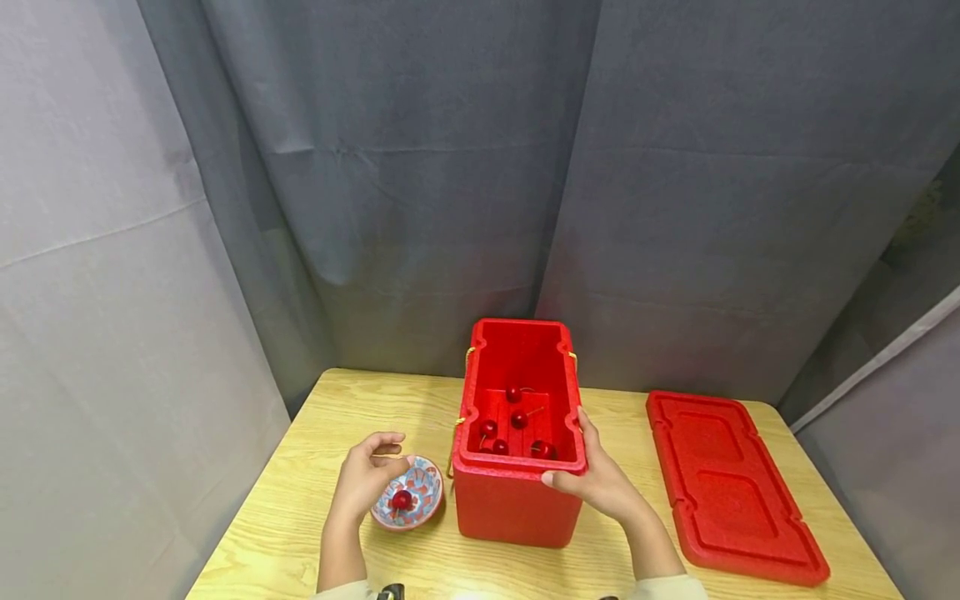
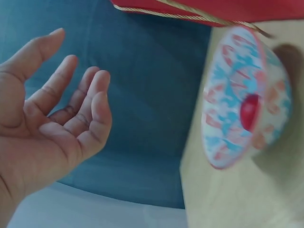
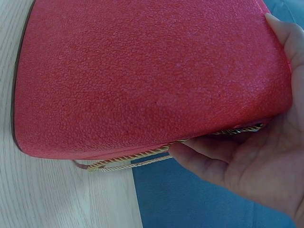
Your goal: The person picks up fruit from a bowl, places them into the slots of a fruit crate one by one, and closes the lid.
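Note:
A red foam box [image 1: 517, 504] stands open-topped on the table, with several dark red cherries [image 1: 519, 419] on its floor. My right hand [image 1: 603, 479] grips the box at its near right corner, thumb at the front rim and fingers along the right side. In the right wrist view the fingers [image 3: 204, 159] lie by the gold cord [image 3: 137, 156] on that side. Left of the box, a patterned bowl [image 1: 429, 482] holds one cherry [image 1: 402, 500]. My left hand [image 1: 367, 475] hovers beside the bowl, fingers loosely bent with nothing in them; the left wrist view shows its bare palm [image 2: 52, 137].
A red lid [image 1: 735, 487] lies flat on the right of the wooden table [image 1: 285, 500]. Grey curtains [image 1: 435, 208] hang right behind the table's back edge and at both sides. Gold cord [image 2: 175, 15] runs along the box's left side, near the bowl.

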The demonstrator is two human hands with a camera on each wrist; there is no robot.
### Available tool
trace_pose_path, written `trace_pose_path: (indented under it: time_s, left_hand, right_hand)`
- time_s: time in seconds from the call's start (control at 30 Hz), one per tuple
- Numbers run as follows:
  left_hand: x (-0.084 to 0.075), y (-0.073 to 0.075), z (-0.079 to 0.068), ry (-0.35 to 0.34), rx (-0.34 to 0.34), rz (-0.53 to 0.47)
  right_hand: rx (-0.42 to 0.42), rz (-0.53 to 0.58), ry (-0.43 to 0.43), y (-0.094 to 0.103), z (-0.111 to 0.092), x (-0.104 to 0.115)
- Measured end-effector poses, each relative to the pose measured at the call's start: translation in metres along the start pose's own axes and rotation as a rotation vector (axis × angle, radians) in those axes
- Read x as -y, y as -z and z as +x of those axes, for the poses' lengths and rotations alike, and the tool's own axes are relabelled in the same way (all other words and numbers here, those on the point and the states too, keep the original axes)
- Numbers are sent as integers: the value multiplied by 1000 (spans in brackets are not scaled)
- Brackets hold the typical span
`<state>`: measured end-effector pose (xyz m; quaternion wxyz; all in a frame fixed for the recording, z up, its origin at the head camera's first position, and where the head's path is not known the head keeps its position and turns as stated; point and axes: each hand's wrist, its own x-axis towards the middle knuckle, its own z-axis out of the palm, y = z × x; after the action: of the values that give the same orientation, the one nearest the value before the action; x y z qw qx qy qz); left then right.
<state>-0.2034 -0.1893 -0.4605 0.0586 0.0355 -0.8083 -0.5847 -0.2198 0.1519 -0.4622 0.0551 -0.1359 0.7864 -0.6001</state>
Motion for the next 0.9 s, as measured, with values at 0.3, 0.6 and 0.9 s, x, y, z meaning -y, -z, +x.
trace_pose_path:
  time_s: [0.3, 0.6, 0.9]
  left_hand:
    - [29, 0, 0, 20, 15, -2]
    - [58, -3, 0, 57, 24, -25]
    - [81, -8, 5, 59, 18, -81]
  right_hand:
    - [-5, 9, -16, 0, 0, 1]
    - [-3, 23, -16, 0, 0, -2]
    - [-5, 18, -24, 0, -1, -1]
